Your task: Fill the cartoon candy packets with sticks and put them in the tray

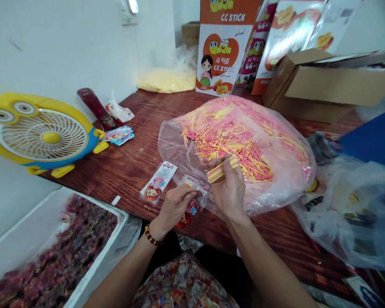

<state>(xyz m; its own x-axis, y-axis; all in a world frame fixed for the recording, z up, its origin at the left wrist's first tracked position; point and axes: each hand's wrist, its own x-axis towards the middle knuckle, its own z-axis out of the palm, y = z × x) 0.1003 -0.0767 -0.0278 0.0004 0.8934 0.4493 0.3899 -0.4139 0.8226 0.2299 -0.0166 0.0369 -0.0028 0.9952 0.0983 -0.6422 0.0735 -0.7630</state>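
My right hand (229, 188) is closed round a small bundle of pink and yellow candy sticks (223, 169), held in front of a large clear bag (285, 190) full of loose sticks (231, 137). Close beside it, my left hand (176, 203) pinches a small clear printed packet (192, 184). The packet's near end reaches almost to the right hand; whether they touch I cannot tell. Left of my left hand, a flat stack of printed packets (158, 182) lies on the dark wooden table (137, 162). Another printed packet shows partly beneath my left hand.
A yellow minion-shaped fan (48, 132) stands at the left, near a dark red bottle (94, 105) and blue packets (118, 134). Cartons (223, 47) line the back; an open cardboard box (333, 85) is at right. A white tub (118, 233) holds dark red pieces.
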